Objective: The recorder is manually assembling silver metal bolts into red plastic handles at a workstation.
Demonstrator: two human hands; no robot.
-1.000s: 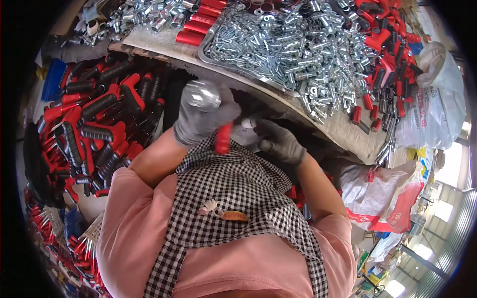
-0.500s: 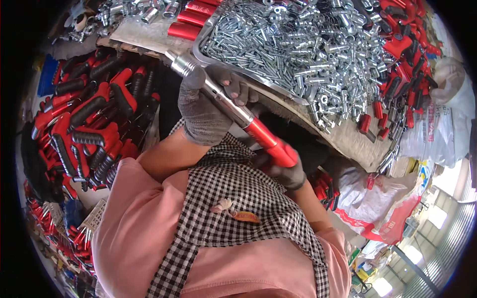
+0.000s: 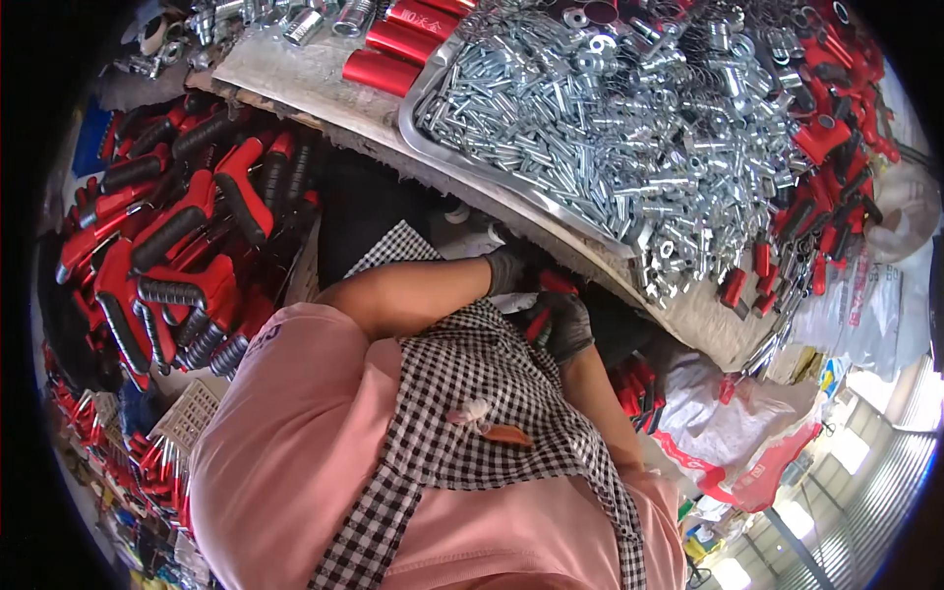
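My left hand [image 3: 507,269], in a dark grey glove, reaches low by the table's front edge; its fingers are mostly hidden in shadow. Close to its right, my gloved right hand [image 3: 568,329] is curled, with a red tool part [image 3: 538,324] showing at its fingers. Another red piece [image 3: 559,282] shows between the hands, just under the table edge. Whether both red bits belong to one tool is hidden. A chequered apron [image 3: 482,383] covers my lap behind the hands.
Ahead, a metal tray [image 3: 423,123] heaped with small steel parts sits on the worn table [image 3: 295,79], with red sleeves [image 3: 379,71] beside it. Red-and-black handles [image 3: 187,236] pile up at left. Rightward are more red parts [image 3: 826,147] and a white-red sack [image 3: 737,423].
Both hands have dropped from in front of the tray to below the table edge. The chrome barrel of the red-handled tool is out of sight now. My left hand moved right and toward me.
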